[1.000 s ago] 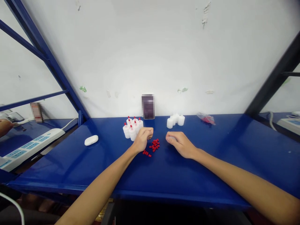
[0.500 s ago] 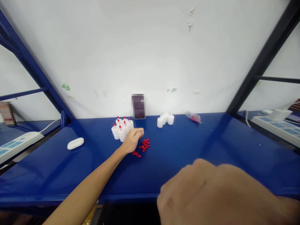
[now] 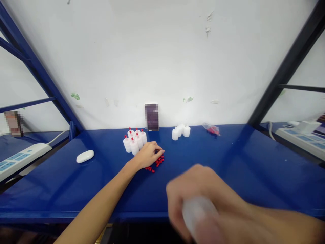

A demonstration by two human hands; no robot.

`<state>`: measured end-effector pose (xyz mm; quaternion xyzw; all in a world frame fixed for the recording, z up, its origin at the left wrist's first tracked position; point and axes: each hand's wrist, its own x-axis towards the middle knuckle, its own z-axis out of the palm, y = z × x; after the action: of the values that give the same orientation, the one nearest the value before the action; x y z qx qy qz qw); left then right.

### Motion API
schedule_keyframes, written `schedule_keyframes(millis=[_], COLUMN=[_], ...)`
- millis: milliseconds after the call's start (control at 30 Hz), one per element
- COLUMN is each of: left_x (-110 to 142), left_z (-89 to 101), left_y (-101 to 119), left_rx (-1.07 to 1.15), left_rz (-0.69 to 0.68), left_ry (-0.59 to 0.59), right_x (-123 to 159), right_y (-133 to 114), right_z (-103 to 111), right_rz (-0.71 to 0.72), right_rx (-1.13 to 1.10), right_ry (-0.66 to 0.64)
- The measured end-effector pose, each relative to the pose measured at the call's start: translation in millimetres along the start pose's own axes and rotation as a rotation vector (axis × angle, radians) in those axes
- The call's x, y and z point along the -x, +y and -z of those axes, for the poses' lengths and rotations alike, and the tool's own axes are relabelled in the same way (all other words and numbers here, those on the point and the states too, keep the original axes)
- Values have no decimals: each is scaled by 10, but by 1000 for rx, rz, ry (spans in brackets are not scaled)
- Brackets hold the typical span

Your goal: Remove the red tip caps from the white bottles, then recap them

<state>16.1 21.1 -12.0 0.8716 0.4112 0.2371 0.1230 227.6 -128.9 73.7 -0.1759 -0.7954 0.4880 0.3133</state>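
My left hand (image 3: pixel 149 152) reaches over the pile of small red caps (image 3: pixel 159 161). Its thumb and fingers are bent with a gap between them, and the hand hides some caps. Close to the camera and smeared by motion, my right hand (image 3: pixel 203 200) is closed around a whitish, translucent small bottle (image 3: pixel 198 211). Just behind my left hand stands a cluster of white bottles (image 3: pixel 134 147) with red caps on top. Farther right, near the wall, is a group of several plain white bottles (image 3: pixel 175 134).
A white oval case (image 3: pixel 85 156) lies on the blue table (image 3: pixel 106 189) at left. A blurred phone-like object (image 3: pixel 151 117) leans on the wall. A clear bag with red pieces (image 3: pixel 212 129) lies back right. Power strips (image 3: pixel 22 157) and blue frame posts flank the table.
My right hand has come from beside the caps toward the camera and turned, showing the bottle in it. My left hand has gone from a fist to loosened fingers over the red caps. The view has shifted.
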Motion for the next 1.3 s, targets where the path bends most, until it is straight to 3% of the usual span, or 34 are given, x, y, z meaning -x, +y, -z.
schedule_keyframes(millis=[67, 133, 267, 367, 500, 633, 800, 1000, 1300], left_x=[-4, -8, -11, -11, -3, 19, 51, 64, 74], left_z=[1, -13, -66, -88, -81, -102, -150, -199, -196], left_y=[13, 13, -27, -37, 75, 249, 319, 300, 346], left_rx=[-3, -9, -28, -28, 55, 214, 244, 273, 295], left_rz=[2, -7, 27, 29, -21, -82, -145, -168, -267], left_ry=[-1, 14, 41, 53, 143, 265, 405, 357, 316], right_x=[-329, -504, -635, -645, -585, -529, -501, -488, -512], right_y=[81, 423, 1186, 1429, 1430, 1376, 1354, 1345, 1265], right_z=[216, 359, 619, 735, 718, 652, 631, 588, 513], right_rz=[-63, -88, -288, -317, -234, -242, -229, -213, -263], right_rx=[47, 61, 27, 75, 324, 627, 769, 835, 832], right_ry=[158, 236, 424, 472, 443, 382, 304, 237, 250])
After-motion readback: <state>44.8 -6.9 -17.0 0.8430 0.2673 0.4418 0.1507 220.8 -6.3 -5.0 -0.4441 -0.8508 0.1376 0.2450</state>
